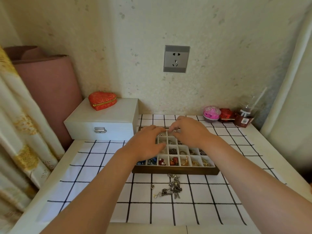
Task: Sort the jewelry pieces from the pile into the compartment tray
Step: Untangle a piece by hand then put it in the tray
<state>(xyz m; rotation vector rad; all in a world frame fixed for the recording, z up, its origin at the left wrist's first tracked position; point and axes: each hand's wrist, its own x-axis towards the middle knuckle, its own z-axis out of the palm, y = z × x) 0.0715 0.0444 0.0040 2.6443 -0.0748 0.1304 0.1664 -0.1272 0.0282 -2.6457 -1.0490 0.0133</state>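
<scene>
I can read no text. The brown bottle (244, 119), right of the wall socket (176, 58), carries a QR-code label (244, 121); print on the pink tin (211, 114) beside it is too blurred.

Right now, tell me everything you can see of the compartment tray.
The compartment tray is a shallow dark wooden frame with pale dividers forming a grid of small cells. It lies flat on the checked cloth, beyond the loose pile. Front cells hold blue, red and gold pieces; the row behind, darker metal ones. The left hand and right hand cover its far part.
</scene>
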